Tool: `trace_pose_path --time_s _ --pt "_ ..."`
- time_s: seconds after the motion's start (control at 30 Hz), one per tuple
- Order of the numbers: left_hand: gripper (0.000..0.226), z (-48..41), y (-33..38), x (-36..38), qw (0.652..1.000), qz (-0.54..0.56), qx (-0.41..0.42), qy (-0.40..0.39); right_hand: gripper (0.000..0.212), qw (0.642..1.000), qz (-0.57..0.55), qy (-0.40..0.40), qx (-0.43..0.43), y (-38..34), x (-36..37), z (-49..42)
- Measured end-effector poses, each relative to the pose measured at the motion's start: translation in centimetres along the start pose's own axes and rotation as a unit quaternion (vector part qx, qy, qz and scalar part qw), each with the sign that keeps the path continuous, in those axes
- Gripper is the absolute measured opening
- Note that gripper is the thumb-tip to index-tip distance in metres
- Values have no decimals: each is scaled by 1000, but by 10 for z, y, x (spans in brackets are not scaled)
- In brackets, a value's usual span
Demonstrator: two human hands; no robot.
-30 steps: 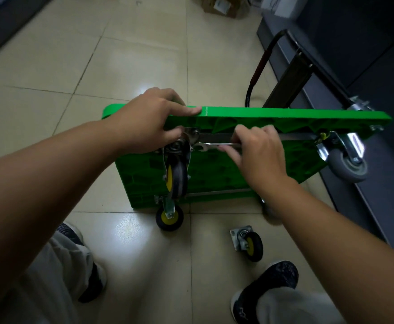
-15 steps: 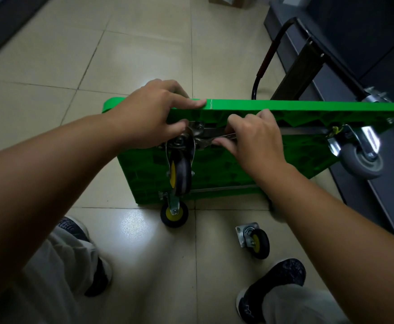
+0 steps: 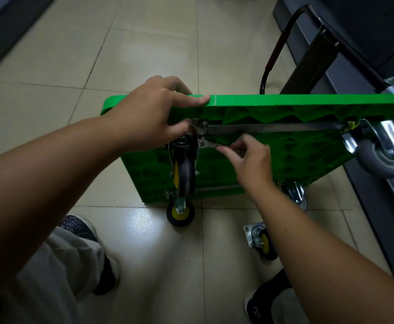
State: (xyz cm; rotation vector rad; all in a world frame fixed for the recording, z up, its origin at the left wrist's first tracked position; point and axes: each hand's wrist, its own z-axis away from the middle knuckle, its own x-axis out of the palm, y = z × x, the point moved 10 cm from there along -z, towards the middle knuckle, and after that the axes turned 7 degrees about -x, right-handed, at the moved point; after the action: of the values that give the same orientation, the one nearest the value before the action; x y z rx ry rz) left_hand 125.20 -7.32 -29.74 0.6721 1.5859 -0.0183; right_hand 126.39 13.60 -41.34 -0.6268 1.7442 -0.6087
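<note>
Green cart (image 3: 284,104) standing on its edge on the floor, left hand (image 3: 154,113) gripping its top rim above the mounted caster (image 3: 184,174), right hand (image 3: 252,160) blurring slightly, fingers (image 3: 221,148) pinching the wrench (image 3: 209,144) at the caster plate, loose caster (image 3: 261,242) lying near the shoe.

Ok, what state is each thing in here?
left hand: grips the top edge of the cart
right hand: pinches the wrench
cart: tipped on its side, underside facing the camera
top yellow wheel: against the cart's upper corner
wrench: head at a bolt by that wheel's plate
grey wheel: mounted on the cart
loose wheel: lying unmounted on the floor
</note>
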Motion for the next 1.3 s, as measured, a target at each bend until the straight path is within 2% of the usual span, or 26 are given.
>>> trace_pose_path --time_s 0.03,0.07,0.13,0.2,0.27,0.3,0.37,0.43,0.47,0.5,0.53,0.57,0.6,0.7,0.77,0.9,1.0,1.3 --pt "55 1 0 -1 1000 -2 0 -1 28 990 -114 -16 81 15 18 10" --pt "56 1 1 -1 1000 -3 1 -1 25 965 -215 -25 149 23 39 25" --pt "55 1 1 -1 1000 -3 -1 -3 20 906 -342 -14 247 28 78 55" --pt "55 1 0 -1 1000 0 -4 -7 23 855 -428 25 292 24 103 75" --pt "55 1 0 -1 1000 0 1 -8 25 835 -459 27 300 22 108 78" --pt "55 1 0 -1 1000 1 4 -7 26 843 -448 8 297 22 104 77" --pt "55 0 0 -2 1000 6 1 -9 29 884 -374 -47 278 30 87 77" --pt "54 0 0 -2 1000 11 -1 -10 37 947 -193 -114 230 47 63 74" --pt "54 0 0 -2 1000 13 2 -9 40 966 -35 -176 187 54 51 70" --pt "53 0 1 -3 1000 15 4 -6 42 950 142 -246 132 57 40 66" --pt "53 -1 1 -3 1000 18 5 -5 42 911 284 -293 65 53 29 62" --pt "53 -1 2 -3 1000 19 6 -3 42 877 373 -302 -6 42 17 53" --pt "53 -1 1 -3 1000 20 6 -3 43 861 417 -282 -74 22 5 42" --pt "54 0 1 -2 1000 23 9 1 37 877 393 -87 -263 -61 -36 17" --pt "54 0 2 -2 1000 25 10 3 36 860 385 -6 -334 -99 -49 9" --pt "53 0 3 -3 1000 24 15 7 42 831 428 17 -355 -127 -41 -11" --pt "53 0 2 -2 1000 24 15 5 44 824 449 20 -344 -128 -30 -15" --pt "54 -1 2 -2 1000 11 9 11 45 842 416 78 -335 -121 -29 -6"
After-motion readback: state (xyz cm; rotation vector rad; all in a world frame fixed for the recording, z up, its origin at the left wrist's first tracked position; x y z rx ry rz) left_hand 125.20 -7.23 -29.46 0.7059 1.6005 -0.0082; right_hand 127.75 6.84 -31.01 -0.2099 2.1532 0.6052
